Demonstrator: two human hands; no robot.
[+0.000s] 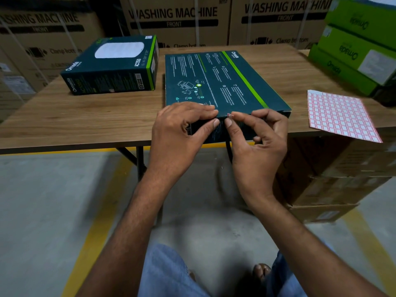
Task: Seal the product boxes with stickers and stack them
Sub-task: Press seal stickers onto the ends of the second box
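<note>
A flat dark teal product box (216, 80) lies in the middle of the wooden table (64, 116), its near edge over the table's front. My left hand (182, 129) grips that near edge, fingers on top and thumb on the front face. My right hand (257, 138) pinches a small red-and-white sticker (229, 115) at the box's top front edge. A sheet of red-bordered stickers (338, 114) lies at the right, hanging over the table edge. A second, thicker teal box (111, 65) sits at the back left.
Green product boxes (360, 43) are stacked at the table's right rear. Large brown washing-machine cartons (175, 20) stand behind the table. Brown cartons (334, 172) sit on the floor under the right side. Yellow floor lines run beneath.
</note>
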